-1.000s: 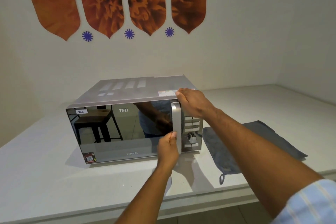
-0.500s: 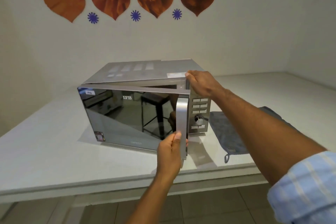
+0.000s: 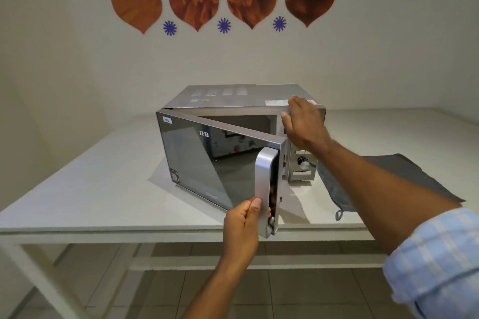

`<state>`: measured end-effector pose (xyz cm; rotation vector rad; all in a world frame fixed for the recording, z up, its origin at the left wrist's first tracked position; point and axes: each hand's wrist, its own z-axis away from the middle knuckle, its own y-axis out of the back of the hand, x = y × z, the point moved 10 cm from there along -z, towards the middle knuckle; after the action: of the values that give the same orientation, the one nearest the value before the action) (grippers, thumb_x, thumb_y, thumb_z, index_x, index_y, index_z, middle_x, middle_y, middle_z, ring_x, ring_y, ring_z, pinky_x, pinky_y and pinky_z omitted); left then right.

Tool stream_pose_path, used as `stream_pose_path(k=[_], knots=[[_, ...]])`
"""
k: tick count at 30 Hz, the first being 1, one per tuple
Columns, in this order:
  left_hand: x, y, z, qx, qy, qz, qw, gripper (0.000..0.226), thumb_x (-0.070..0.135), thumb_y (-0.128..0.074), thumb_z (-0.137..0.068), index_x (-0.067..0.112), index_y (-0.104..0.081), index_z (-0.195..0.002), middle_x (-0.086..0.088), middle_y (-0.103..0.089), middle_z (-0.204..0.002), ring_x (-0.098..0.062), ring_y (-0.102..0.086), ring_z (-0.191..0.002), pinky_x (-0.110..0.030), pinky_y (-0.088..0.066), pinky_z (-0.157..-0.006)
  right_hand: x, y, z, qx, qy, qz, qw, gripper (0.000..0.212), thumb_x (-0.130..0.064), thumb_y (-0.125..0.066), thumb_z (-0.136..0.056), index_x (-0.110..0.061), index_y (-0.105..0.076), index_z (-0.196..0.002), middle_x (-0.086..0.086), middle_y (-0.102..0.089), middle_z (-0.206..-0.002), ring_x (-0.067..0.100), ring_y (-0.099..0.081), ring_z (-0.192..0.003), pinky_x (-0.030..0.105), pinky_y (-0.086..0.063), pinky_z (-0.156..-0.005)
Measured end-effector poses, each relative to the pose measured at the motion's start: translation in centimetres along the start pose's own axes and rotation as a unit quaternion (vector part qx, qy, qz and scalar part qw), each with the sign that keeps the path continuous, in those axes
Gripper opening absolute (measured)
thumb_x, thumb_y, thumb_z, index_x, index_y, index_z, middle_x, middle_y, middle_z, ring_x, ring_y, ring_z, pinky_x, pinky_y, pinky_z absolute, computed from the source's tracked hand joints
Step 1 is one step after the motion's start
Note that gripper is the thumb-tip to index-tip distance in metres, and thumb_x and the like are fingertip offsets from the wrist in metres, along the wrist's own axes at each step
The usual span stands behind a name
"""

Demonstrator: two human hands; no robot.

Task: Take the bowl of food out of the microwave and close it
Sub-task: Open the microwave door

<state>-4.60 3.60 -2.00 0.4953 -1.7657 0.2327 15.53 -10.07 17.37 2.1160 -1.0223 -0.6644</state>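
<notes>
A silver microwave (image 3: 228,96) stands on a white table (image 3: 90,189). Its mirrored door (image 3: 207,163), hinged at the left, stands partly swung out toward me. My left hand (image 3: 243,225) grips the lower end of the door's silver handle (image 3: 265,184), fingers curled behind it. My right hand (image 3: 303,122) rests flat on the microwave's top right front corner, above the control panel (image 3: 302,163). The cavity shows only as a dark strip above the door. The bowl of food is hidden behind the door.
A grey cloth (image 3: 383,181) with a hanging loop lies on the table right of the microwave. The table's front edge runs just below the door's free corner. Walls close the back and right. Tiled floor shows beneath the table.
The door went from shut to partly swung out, drawn by my left hand on the handle. My right hand stayed on the top right corner. My view moved back and down.
</notes>
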Motion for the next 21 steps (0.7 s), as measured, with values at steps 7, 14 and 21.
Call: stream_pose_path(k=[7,14,21], knots=[[0.7,3.3,3.0,0.033,-0.001,-0.004,0.999,0.039,0.040,-0.052,-0.108,0.018,-0.079,-0.089,0.000,-0.082,-0.087,-0.020,-0.077,-0.086,-0.034,-0.064,-0.077,-6.2,-0.5,6.8,0.002,-0.022,-0.219,0.975,0.046,-0.039,-0.039,-0.106,-0.006,-0.056,-0.134,0.017,-0.061,-0.133,0.033,-0.055,-0.122,0.036,-0.038,-0.099],[2.1,8.0,7.0,0.118,-0.024,0.024,0.992,0.027,0.039,-0.057,-0.104,0.027,-0.080,-0.102,0.021,-0.079,-0.085,0.004,-0.073,-0.083,-0.007,-0.051,-0.067,-8.0,-0.9,12.0,-0.067,-0.056,-0.342,0.936,0.052,-0.042,-0.036,-0.108,-0.006,-0.072,-0.099,0.015,-0.071,-0.093,0.030,-0.065,-0.089,0.049,-0.054,-0.078],[2.3,12.9,10.0,0.154,-0.019,0.035,0.987,0.050,0.065,-0.050,-0.092,0.035,-0.074,-0.123,0.012,-0.082,-0.110,-0.009,-0.075,-0.108,-0.025,-0.063,-0.087,-11.1,-0.6,17.5,-0.035,-0.045,-0.357,0.932,0.045,-0.050,-0.038,-0.105,-0.023,-0.072,-0.117,-0.014,-0.071,-0.107,-0.003,-0.062,-0.103,0.020,-0.053,-0.086]])
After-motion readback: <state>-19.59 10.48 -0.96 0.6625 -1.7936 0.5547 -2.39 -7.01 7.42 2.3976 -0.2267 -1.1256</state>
